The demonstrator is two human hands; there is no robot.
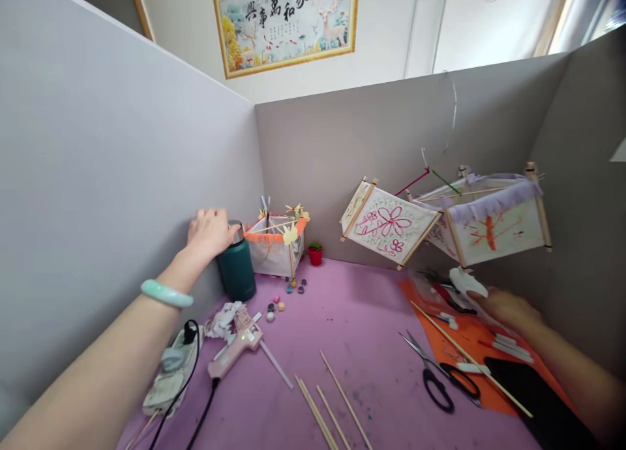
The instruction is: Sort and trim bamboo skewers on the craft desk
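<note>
My left hand (210, 231), with a pale green bangle on the wrist, is wrapped round the top of a dark teal bottle (237, 270) standing by the left panel. On the right, my right hand (506, 308) holds a crumpled white piece (467, 282) above an orange sheet (452, 352). Over that hand hangs a lantern with lilac trim (496, 209), beside another one with pink flowers (391, 223). Just right of the bottle stands a lantern with orange trim (274, 257).
A pink glue gun (237, 349) and a power strip (169, 378) lie at the left. Wooden sticks (315, 411) are at the front, black-handled scissors (437, 378) to their right. A small red pot (315, 255) stands at the back. Grey panels enclose the purple table (342, 300).
</note>
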